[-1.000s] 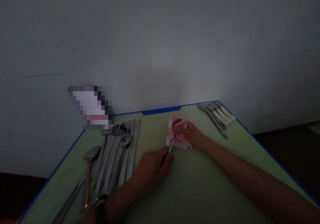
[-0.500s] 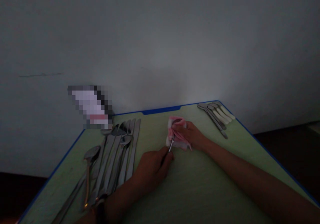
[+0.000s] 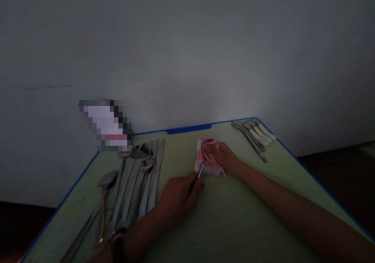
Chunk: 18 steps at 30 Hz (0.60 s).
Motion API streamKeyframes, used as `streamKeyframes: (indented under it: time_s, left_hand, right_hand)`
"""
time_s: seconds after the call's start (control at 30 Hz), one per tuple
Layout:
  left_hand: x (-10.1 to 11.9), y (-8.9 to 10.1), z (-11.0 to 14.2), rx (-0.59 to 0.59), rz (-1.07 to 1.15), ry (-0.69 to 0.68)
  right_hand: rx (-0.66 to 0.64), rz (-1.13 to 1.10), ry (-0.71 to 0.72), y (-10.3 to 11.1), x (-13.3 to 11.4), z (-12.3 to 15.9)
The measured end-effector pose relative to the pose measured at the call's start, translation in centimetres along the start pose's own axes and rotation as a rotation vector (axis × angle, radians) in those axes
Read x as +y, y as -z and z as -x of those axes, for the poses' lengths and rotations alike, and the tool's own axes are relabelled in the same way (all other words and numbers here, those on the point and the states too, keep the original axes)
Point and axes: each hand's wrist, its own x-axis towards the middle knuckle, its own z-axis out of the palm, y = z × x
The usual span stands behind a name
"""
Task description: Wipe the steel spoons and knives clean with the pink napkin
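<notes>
One grey wall (image 3: pixel 187 52) is being met by the far edge of one pale green table (image 3: pixel 249 224), which is being rimmed in blue. On the left side a spread of cutlery (image 3: pixel 131 188) is being laid out lengthwise; its pieces are being overlapped too closely for a sure count. Among them, one spoon with a gold-toned handle (image 3: pixel 102 208) is being set apart near the left edge, and one smaller spoon bowl (image 3: pixel 147 165) is being shown uppermost. At the far left corner one blurred-out rectangular object (image 3: pixel 102 120) is being leaned near the wall; its kind cannot be told. Two bare hands are being used over the middle of the table. At the far right corner five pieces are being grouped: two with long metal handles (image 3: pixel 253 143) and three with whitish handles (image 3: pixel 263 135). One pink-and-white cloth (image 3: pixel 211 167) is being pinched by the right hand (image 3: pixel 222 157), folded around the far end of one metal utensil (image 3: pixel 200 170). One dark wristband (image 3: pixel 118 249) is being worn on the left wrist. The utensil's near end is being gripped in the curled fingers of the left hand (image 3: pixel 181 192).
</notes>
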Motion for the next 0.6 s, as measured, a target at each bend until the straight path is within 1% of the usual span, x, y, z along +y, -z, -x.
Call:
streamKeyframes:
  time_s: [0.23, 0.33, 0.43, 0.6]
  left_hand:
    - [-0.07, -0.08, -0.01, 0.003, 0.009, -0.008]
    - [0.06, 0.09, 0.06, -0.001, 0.046, -0.001]
    - [-0.02, 0.19, 0.12, 0.015, 0.153, 0.033]
    - [-0.66, 0.01, 0.03, 0.089, 0.442, 0.096]
  right_hand:
    - [0.054, 0.072, 0.012, 0.26, 0.18, 0.01]
    - [0.034, 0.043, -0.010, 0.33, 0.23, -0.01]
    - [0.052, 0.039, -0.031, 0.44, 0.13, 0.02]
    - [0.074, -0.018, -0.081, 0.74, 0.06, 0.13]
